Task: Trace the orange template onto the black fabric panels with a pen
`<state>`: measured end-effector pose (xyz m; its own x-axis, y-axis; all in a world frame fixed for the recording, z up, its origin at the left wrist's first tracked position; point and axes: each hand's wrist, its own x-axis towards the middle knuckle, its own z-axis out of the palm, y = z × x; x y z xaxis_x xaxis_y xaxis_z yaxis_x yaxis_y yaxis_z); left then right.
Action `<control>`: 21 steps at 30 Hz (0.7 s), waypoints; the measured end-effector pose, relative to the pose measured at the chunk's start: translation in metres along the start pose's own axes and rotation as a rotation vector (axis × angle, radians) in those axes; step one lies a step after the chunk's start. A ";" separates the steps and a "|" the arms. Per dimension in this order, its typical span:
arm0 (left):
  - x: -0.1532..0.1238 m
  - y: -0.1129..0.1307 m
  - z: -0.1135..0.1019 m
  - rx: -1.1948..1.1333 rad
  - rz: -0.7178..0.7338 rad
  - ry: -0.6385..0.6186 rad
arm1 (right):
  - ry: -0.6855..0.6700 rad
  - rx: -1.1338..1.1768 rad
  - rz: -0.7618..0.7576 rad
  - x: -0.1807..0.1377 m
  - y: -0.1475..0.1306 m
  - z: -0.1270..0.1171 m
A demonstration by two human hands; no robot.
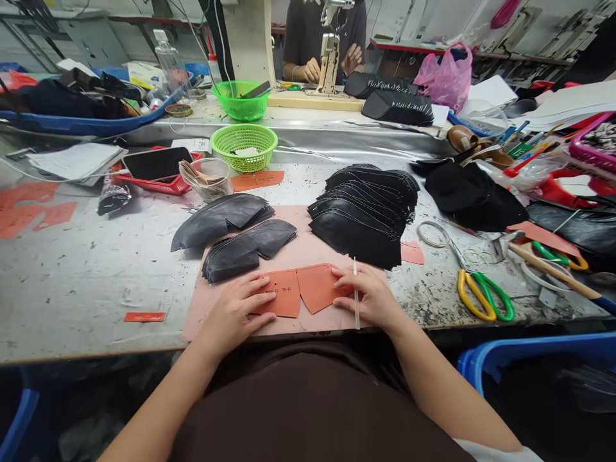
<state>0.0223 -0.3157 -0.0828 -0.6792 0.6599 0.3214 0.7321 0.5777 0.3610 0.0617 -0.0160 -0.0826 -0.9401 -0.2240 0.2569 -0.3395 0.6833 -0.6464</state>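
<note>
An orange cardboard pattern (308, 290), shaped like two joined flaps, lies on a pink mat (308, 250) at the near edge of the table. My left hand (235, 314) rests flat on the pattern's left flap, fingers stretched out. My right hand (368, 296) presses on the right flap and grips a thin white pen (356, 295) upright between its fingers. Two piles of dark leather pieces (235, 234) lie just beyond my left hand. A bigger fanned stack of black pieces (366, 212) lies beyond my right hand.
Yellow and green scissors (481, 298) lie to the right beside wire rings (433, 234). Two green baskets (244, 146), a glass bowl (206, 179) and a red tray with a phone (156, 168) stand further back. Another person sits at a sewing machine (330, 61) opposite.
</note>
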 end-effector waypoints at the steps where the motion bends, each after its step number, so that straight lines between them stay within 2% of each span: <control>1: 0.000 0.000 0.000 0.002 0.002 0.003 | -0.004 -0.010 -0.003 0.000 0.000 0.000; 5: 0.004 0.009 -0.005 0.066 0.009 0.005 | -0.011 -0.045 -0.019 0.000 0.000 0.001; 9: 0.010 0.032 -0.004 0.230 -0.018 -0.064 | 0.012 -0.042 -0.058 0.000 0.002 0.003; 14: 0.010 0.057 0.022 0.297 0.205 -0.097 | 0.023 -0.047 -0.090 -0.001 0.004 0.004; 17: 0.007 0.061 0.035 0.344 0.221 -0.107 | 0.031 -0.041 -0.106 -0.001 0.005 0.005; 21: 0.002 0.062 0.038 0.392 0.209 -0.089 | 0.055 -0.046 -0.119 -0.002 0.005 0.006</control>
<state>0.0682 -0.2598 -0.0932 -0.5200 0.8107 0.2690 0.8293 0.5546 -0.0683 0.0619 -0.0165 -0.0907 -0.8896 -0.2682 0.3698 -0.4460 0.6852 -0.5758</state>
